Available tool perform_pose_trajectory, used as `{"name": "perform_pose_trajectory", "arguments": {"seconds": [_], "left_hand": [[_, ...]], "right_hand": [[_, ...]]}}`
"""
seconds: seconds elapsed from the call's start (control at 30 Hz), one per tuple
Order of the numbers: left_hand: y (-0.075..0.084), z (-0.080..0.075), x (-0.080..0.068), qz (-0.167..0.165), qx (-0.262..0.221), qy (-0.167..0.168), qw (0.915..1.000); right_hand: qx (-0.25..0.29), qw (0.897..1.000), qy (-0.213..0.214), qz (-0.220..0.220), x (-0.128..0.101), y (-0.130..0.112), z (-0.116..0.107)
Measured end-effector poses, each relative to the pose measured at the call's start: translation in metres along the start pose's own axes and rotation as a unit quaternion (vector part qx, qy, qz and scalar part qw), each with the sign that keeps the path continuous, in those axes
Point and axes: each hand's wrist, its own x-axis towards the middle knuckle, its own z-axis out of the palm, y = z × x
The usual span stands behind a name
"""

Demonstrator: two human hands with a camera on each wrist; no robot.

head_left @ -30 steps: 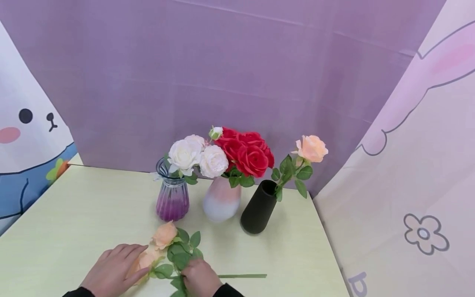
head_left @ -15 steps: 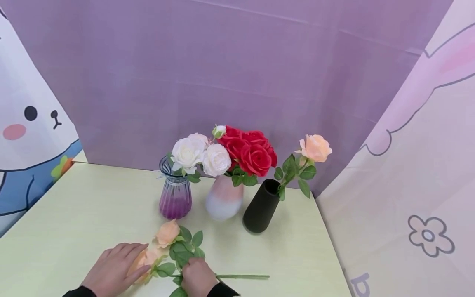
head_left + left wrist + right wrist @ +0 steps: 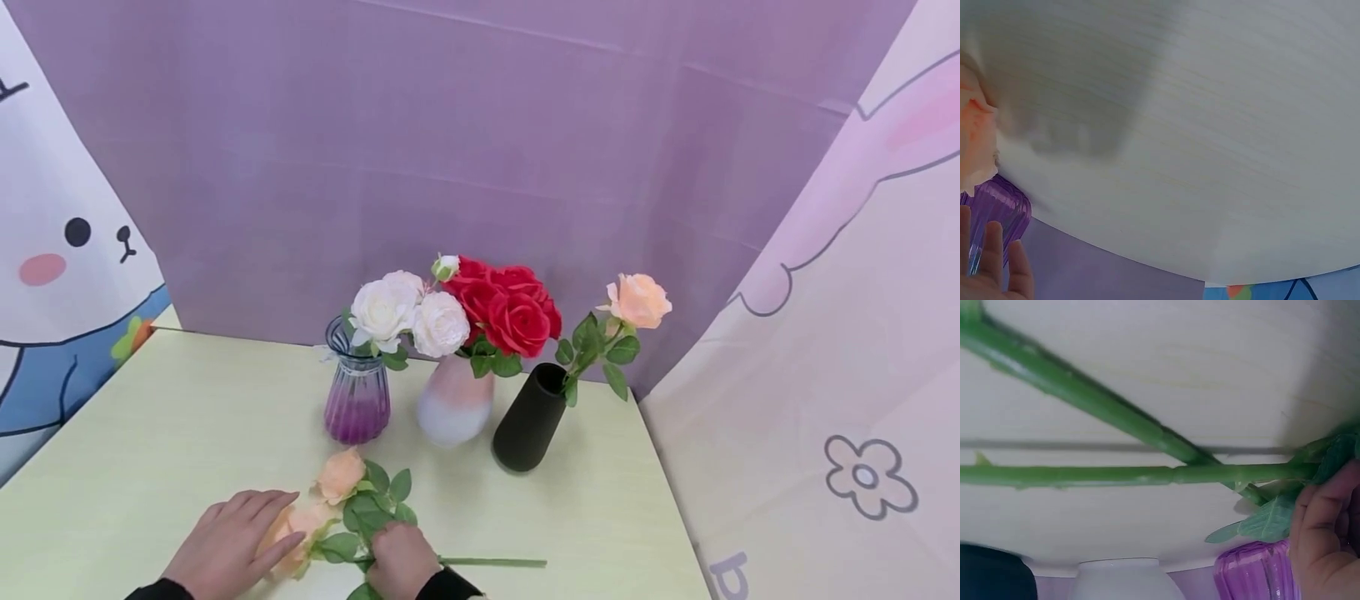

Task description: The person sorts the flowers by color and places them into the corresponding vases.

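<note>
Two bare hands, left grip point(image 3: 225, 546) and right grip point(image 3: 400, 560), black sleeve cuffs at the wrists

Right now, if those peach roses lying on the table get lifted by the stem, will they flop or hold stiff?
The peach roses would probably hold fairly stiff: the green stem lies straight on the table. They look light, thin-stemmed with small blooms. The leaves would likely flutter, and the blooms may nod; the right hand grips near them.

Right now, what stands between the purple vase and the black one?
In the head view, the pink-and-white vase holding red roses stands between the purple vase and the black vase.
</note>
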Motion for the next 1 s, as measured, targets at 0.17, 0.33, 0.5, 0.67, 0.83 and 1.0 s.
{"name": "perform_pose_trajectory", "arguments": {"seconds": [0.17,0.33,0.5,0.67,0.83,1.0], "left_hand": [[-0.002,-0.001,0.000,-0.006,-0.002,0.006,1.0000],[-0.002,-0.004,0.000,-0.005,0.001,0.014,0.9999],[0.000,-0.008,-0.001,-0.008,-0.005,0.015,0.9998],[0.005,-0.012,0.003,-0.005,-0.006,0.019,0.9998],[0.005,-0.009,0.009,0.000,-0.006,0.018,0.9998],[0.006,-0.007,0.014,0.004,0.005,0.019,0.9998]], "right_hand": [[0.122,0.991,0.040,0.050,-0.015,0.005,-0.044],[0.193,0.974,0.078,0.094,-0.015,0.037,0.016],[0.208,0.966,0.117,0.097,-0.014,0.058,0.042],[0.239,0.954,0.150,0.105,-0.025,0.043,-0.049],[0.242,0.953,0.154,0.091,-0.017,0.060,-0.030],[0.249,0.953,0.149,0.090,-0.005,0.083,0.001]]}}
